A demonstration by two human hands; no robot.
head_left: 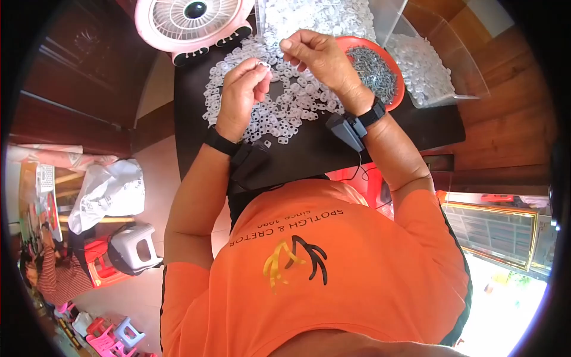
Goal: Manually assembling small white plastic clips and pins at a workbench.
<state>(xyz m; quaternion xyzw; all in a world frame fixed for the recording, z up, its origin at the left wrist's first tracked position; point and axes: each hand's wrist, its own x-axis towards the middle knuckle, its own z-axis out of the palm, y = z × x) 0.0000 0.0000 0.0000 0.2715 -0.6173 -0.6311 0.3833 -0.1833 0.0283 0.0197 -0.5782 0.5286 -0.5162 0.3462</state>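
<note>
My left hand pinches a small white plastic clip between thumb and fingertips, above the table. Close by on the right, my right hand has its thumb and index finger pressed together; anything between them is too small to make out. The two hands are apart. Beneath them spreads a loose pile of similar white plastic pieces, flat with holes. Right of my right hand stands an orange-red bowl full of small grey metal pieces, which look like screws or nails.
A pink fan stands at the table's far left. Clear bins of white parts and translucent parts sit at the back and right. The dark table carries everything. Plastic stools and a white bag are at left.
</note>
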